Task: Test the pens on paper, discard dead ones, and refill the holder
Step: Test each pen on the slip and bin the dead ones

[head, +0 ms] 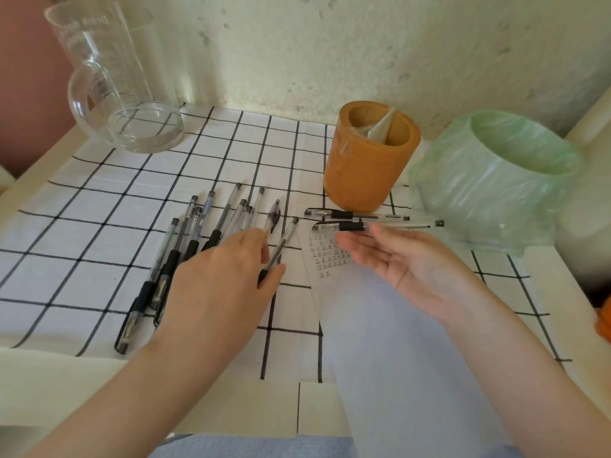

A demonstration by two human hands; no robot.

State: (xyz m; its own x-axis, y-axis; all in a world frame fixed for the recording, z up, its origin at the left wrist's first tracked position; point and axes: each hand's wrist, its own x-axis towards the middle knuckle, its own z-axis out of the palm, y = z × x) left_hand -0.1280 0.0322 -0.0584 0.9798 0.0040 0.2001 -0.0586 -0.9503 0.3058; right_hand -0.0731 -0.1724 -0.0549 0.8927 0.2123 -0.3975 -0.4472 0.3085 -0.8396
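Observation:
Several clear pens with black grips (172, 259) lie fanned out on the checked cloth at left. My left hand (224, 285) hovers over them, thumb and fingers pinching one pen (281, 247) near its black grip, cap end pointing away. A sheet of paper (334, 302) with rows of small written marks lies in the middle. My right hand (400, 259) is above it, palm up, fingers straight and holding nothing. Just past its fingertips two pens (360, 220) lie side by side. The orange pen holder (367, 166) stands behind them with only a scrap of wrapping inside.
A bin lined with a green bag (496, 180) stands at right, next to the holder. A glass pitcher (125, 94) stands at the back left. The checked cloth (99, 200) covers the tabletop, and the wall is close behind.

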